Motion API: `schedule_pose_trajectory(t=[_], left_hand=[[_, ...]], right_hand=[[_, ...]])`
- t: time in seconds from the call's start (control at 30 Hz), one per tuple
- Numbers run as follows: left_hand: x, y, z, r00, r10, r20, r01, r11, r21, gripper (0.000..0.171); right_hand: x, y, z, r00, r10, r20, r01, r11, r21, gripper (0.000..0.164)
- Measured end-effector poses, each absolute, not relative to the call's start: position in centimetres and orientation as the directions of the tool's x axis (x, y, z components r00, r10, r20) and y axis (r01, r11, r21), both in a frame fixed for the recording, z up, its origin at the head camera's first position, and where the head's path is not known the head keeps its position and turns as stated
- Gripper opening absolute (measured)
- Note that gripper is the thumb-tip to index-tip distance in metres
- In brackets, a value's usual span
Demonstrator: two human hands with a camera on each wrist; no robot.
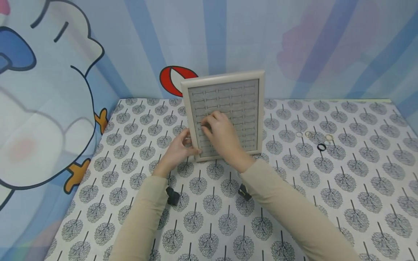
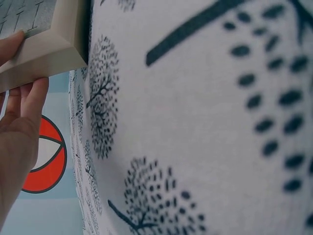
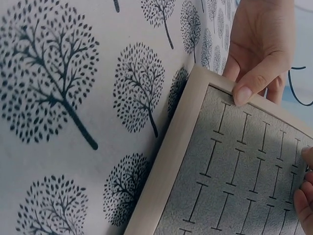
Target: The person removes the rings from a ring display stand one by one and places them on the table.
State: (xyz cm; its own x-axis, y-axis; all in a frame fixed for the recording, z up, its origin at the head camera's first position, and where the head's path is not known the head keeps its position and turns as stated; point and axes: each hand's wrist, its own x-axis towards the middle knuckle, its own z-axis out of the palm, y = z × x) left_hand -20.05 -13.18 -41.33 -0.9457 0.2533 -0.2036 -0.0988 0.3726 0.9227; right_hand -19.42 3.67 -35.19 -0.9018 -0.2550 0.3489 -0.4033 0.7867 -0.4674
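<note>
A ring display board stands tilted back on the table, with a pale wooden frame (image 1: 225,77) round a grey padded panel (image 1: 245,112) cut with rows of short slots. My left hand (image 1: 177,149) grips the frame's left side near its lower corner. In the right wrist view, the left thumb (image 3: 250,88) lies on the frame's front while the fingers go behind. My right hand (image 1: 222,136) is at the panel's left part, its thumb and forefinger pinching what looks like a small ring (image 3: 308,168), mostly hidden by the fingertips.
Several rings lie to the right on the tree-print tablecloth (image 1: 212,203), among them a black ring (image 1: 321,147) and a gold-coloured ring (image 1: 329,137). A cartoon-print backdrop (image 1: 248,36) rises behind the table. Small black devices (image 1: 173,197) sit at both wrists.
</note>
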Motion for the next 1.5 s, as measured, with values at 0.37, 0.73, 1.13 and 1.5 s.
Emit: schedule_pose_trajectory(t=[0.37, 0.73, 1.13, 1.5], left_hand=[[-20.0, -13.0, -41.3, -0.948, 0.243, -0.208, -0.11, 0.364, 0.925, 0.069], [-20.2, -13.0, -41.5, -0.95, 0.245, -0.195, -0.099, 0.357, 0.929, 0.068], [-20.1, -12.9, -41.5, -0.95, 0.235, -0.204, -0.108, 0.366, 0.925, 0.068], [-20.0, -12.9, -41.3, -0.953, 0.224, -0.202, -0.106, 0.379, 0.919, 0.066]], right_hand=[[-19.5, 4.3, -35.3, -0.909, -0.271, 0.318, -0.411, 0.717, -0.563, 0.017], [-20.1, 6.2, -35.3, -0.943, -0.187, 0.274, -0.329, 0.436, -0.837, 0.015], [-20.4, 10.7, -34.2, -0.985, -0.052, 0.162, -0.17, 0.367, -0.914, 0.024], [-20.7, 15.7, -32.7, -0.98, 0.132, 0.151, -0.082, 0.424, -0.902, 0.034]])
